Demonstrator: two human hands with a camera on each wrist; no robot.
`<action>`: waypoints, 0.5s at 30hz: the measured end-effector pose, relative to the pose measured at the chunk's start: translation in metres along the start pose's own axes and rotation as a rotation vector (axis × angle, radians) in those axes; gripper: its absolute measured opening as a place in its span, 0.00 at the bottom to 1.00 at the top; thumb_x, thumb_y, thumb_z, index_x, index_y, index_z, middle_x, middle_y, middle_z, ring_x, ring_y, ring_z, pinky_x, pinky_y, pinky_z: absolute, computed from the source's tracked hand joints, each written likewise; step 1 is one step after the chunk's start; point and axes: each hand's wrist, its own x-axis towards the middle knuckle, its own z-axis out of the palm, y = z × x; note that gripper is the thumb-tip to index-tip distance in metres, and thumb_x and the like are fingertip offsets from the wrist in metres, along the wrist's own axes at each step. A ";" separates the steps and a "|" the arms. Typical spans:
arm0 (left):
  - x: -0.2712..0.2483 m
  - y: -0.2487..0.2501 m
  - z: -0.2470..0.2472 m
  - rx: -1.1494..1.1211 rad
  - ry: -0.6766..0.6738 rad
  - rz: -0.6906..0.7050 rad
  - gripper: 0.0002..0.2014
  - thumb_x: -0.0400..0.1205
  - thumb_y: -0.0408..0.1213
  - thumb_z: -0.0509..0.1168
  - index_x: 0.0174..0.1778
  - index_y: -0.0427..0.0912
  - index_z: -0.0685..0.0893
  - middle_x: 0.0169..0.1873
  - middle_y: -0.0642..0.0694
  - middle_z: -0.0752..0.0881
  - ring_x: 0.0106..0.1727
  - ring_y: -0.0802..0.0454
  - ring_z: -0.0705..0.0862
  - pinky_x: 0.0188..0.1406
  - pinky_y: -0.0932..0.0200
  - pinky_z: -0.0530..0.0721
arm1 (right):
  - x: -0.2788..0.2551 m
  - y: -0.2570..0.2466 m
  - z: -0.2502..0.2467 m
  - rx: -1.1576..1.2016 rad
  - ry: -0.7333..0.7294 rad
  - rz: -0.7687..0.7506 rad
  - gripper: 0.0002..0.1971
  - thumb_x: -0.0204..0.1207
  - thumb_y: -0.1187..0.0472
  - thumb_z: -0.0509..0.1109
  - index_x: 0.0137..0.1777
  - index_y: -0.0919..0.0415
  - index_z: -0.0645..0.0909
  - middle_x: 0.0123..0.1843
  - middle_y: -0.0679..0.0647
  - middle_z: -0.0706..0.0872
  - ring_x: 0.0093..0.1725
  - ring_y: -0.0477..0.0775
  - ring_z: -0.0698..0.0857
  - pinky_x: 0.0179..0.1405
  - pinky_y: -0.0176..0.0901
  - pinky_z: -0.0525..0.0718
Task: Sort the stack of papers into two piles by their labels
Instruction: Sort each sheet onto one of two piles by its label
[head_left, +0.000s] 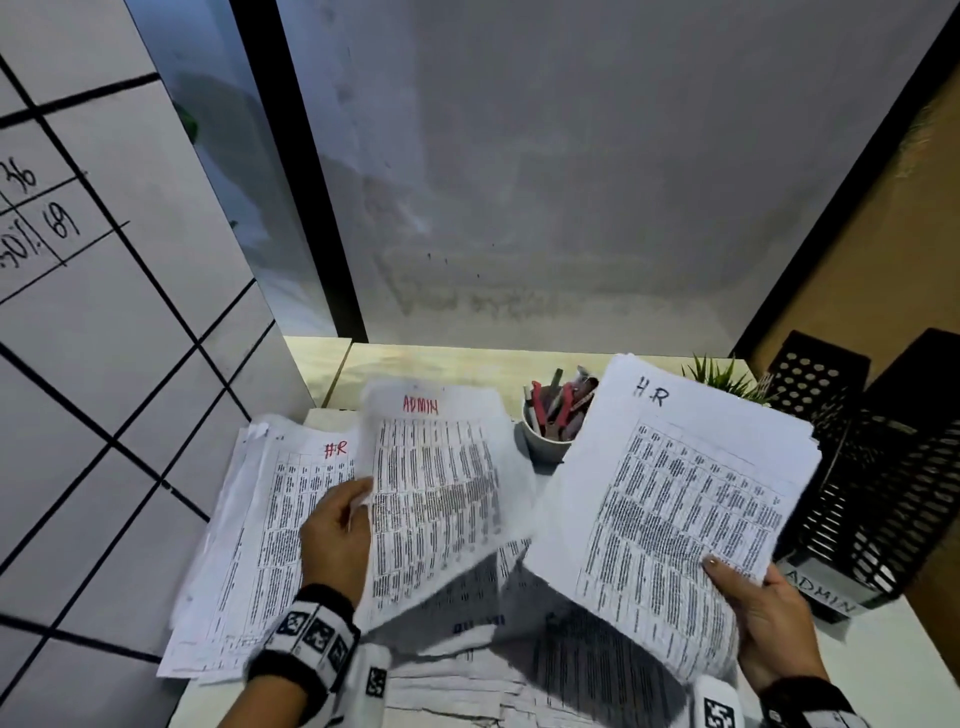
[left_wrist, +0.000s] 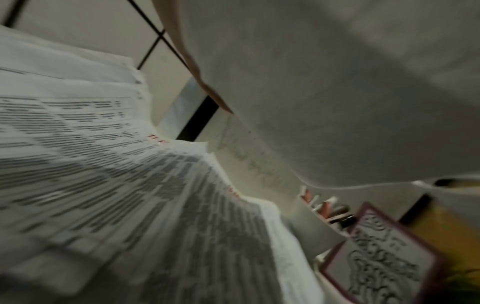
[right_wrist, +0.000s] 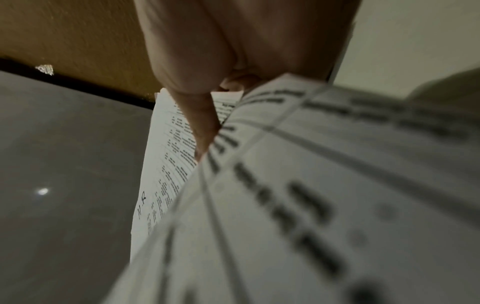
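Observation:
My left hand pinches the left edge of a single sheet with a red "ADMIN" label, lifted above the desk. Under and left of it lies a pile whose top sheet carries a red "HR" label. My right hand grips the lower right corner of a raised stack of papers, its top sheet marked "H.R" in black. The right wrist view shows my thumb pressed on that stack. More papers lie flat on the desk beneath both hands. In the blurred left wrist view, the lifted sheet hangs over the printed pile.
A white cup of pens stands behind the papers. A small green plant sits at the back right. Black mesh file trays, one tagged "ADMIN", stand at the right. A tiled wall closes the left side.

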 end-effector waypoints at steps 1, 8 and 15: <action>0.002 -0.008 0.001 0.009 -0.025 -0.039 0.17 0.81 0.21 0.60 0.56 0.45 0.86 0.57 0.49 0.86 0.57 0.45 0.84 0.64 0.44 0.82 | -0.002 -0.005 0.001 0.030 0.023 0.004 0.21 0.70 0.80 0.72 0.61 0.66 0.78 0.63 0.65 0.85 0.43 0.52 0.90 0.43 0.37 0.90; -0.004 -0.028 0.041 0.011 -0.283 -0.331 0.24 0.80 0.14 0.52 0.62 0.41 0.82 0.66 0.44 0.79 0.56 0.52 0.81 0.48 0.65 0.77 | -0.001 0.000 0.000 -0.081 -0.049 0.003 0.43 0.35 0.61 0.91 0.57 0.60 0.81 0.53 0.58 0.91 0.51 0.56 0.90 0.37 0.33 0.89; -0.020 0.006 0.069 -0.038 -0.271 -0.175 0.23 0.82 0.26 0.64 0.74 0.34 0.73 0.62 0.71 0.67 0.52 0.81 0.73 0.44 0.86 0.71 | -0.007 0.005 0.012 -0.059 -0.139 -0.042 0.31 0.46 0.67 0.80 0.55 0.63 0.82 0.42 0.52 0.94 0.40 0.49 0.92 0.34 0.32 0.87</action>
